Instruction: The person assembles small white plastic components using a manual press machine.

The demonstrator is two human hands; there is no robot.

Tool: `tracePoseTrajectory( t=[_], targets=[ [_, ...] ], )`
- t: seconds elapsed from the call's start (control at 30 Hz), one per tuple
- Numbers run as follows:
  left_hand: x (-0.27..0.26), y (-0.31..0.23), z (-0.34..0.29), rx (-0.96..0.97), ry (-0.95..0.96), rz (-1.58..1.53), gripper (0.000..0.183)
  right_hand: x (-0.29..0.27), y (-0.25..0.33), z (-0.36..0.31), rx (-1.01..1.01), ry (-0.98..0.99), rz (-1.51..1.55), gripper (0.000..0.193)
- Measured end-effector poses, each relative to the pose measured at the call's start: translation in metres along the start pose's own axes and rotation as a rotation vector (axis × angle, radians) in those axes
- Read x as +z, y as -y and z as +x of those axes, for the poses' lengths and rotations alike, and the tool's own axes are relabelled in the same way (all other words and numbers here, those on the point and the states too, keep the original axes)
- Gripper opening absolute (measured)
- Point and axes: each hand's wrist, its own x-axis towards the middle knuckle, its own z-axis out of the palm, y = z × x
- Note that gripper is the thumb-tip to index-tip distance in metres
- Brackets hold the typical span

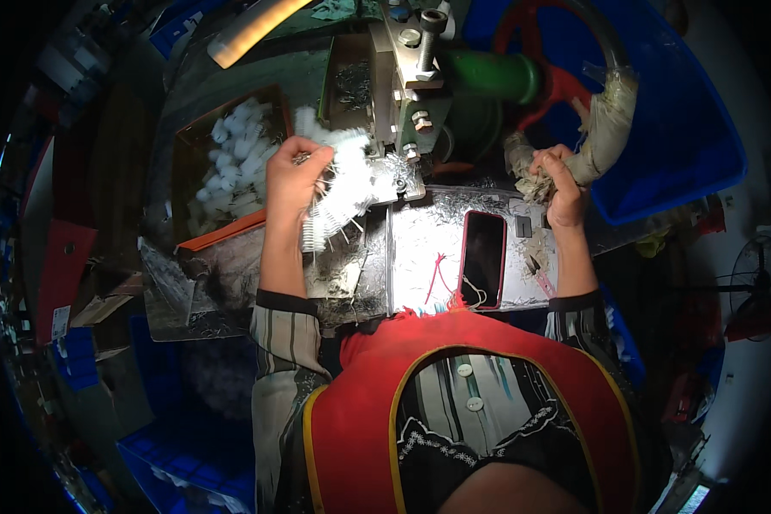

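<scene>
The person's left hand (300,178) is narrow, its fingers curled toward the thumb at the pile of white bristly plastic parts (344,176); whether it grips one cannot be told. This pile lies just left of the steel press head (415,64). The right hand (564,188) is closed around the wrapped rim of the handwheel (612,124), on the far side of the green shaft (497,75). Left of the pile, an orange-edged bin (223,233) holds more white pieces. A red-edged phone (485,261) lies between the forearms, beside a red cord (438,272).
</scene>
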Motion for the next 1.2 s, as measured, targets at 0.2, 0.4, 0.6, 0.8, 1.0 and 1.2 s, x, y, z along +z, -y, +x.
tracePoseTrajectory(
  t=[0.2, 0.4, 0.6, 0.8, 1.0, 1.2],
  targets=[
    [-0.012, 0.007, -0.024, 0.067, -0.174, -0.322, 0.012, 0.016, -0.008, -0.046, 0.144, -0.308, -0.025, 0.020],
    [0.002, 0.013, -0.046, 0.126, -0.297, -0.397, 0.014, 0.059, 0.014, -0.079, 0.012, 0.190, -0.104, 0.011],
    [0.014, 0.026, -0.071, 0.185, -0.339, -0.323, 0.013, 0.147, 0.052, -0.062, -0.651, 0.540, -0.287, 0.010],
    [0.005, 0.046, -0.078, 0.327, -0.437, -0.421, 0.013, 0.189, 0.011, -0.093, -0.648, 0.684, -0.595, 0.023],
    [-0.006, 0.046, -0.082, 0.286, -0.543, -0.345, 0.013, 0.191, 0.006, -0.115, -0.890, 0.574, -0.631, 0.022],
    [-0.005, 0.053, -0.081, 0.275, -0.573, -0.438, 0.015, 0.196, -0.001, -0.114, -0.742, 0.661, -0.734, 0.022]
  ],
)
